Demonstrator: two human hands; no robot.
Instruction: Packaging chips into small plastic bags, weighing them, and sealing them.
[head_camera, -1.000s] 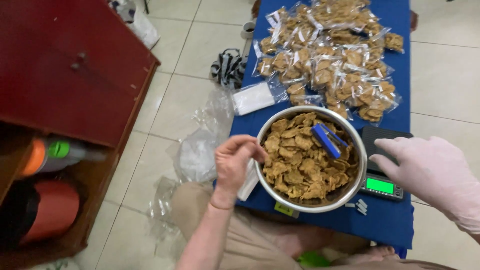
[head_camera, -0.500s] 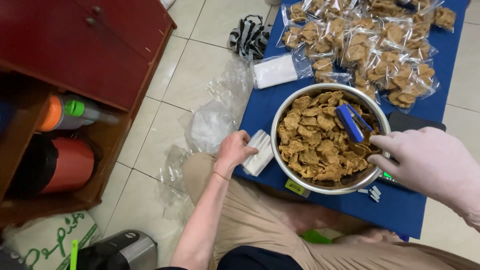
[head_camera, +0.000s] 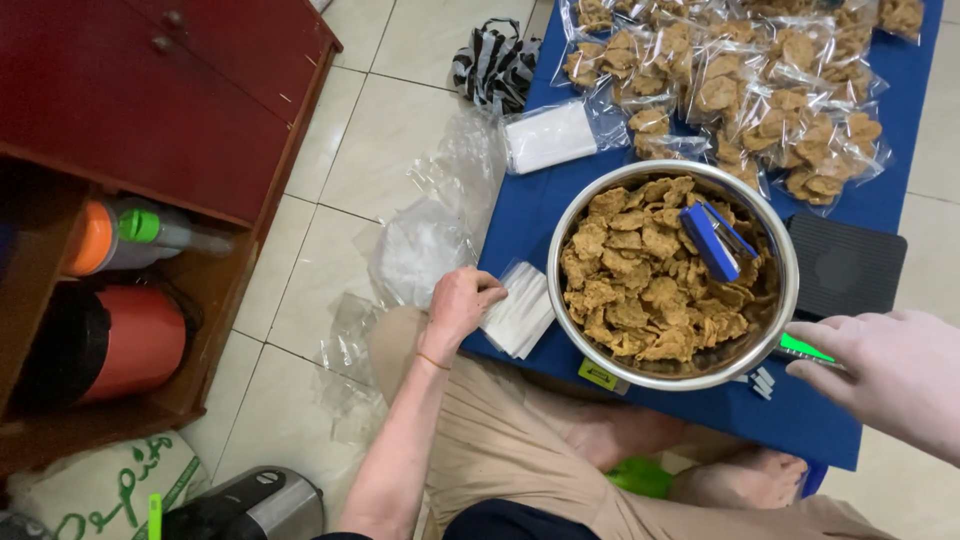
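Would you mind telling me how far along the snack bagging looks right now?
Done: many filled bags lie on the blue table. In hand: the left hand touches a stack of empty bags; the gloved right hand is beside the scale. Left: the metal bowl remains nearly full.

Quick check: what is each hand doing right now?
Left hand: bare, fingers curled on the stack of clear bags.
Right hand: gloved, open, empty, beside the metal bowl.

Left hand (head_camera: 462, 302) is reaching out bare, forearm extending up from the lap, fingers curling down just left of the metal bowl (head_camera: 790, 290) — thin band on wrist. Right hand (head_camera: 890, 375) — gloved, pale — is hovering at the bowl's lower right, fingers loosely spread, gripping nothing.
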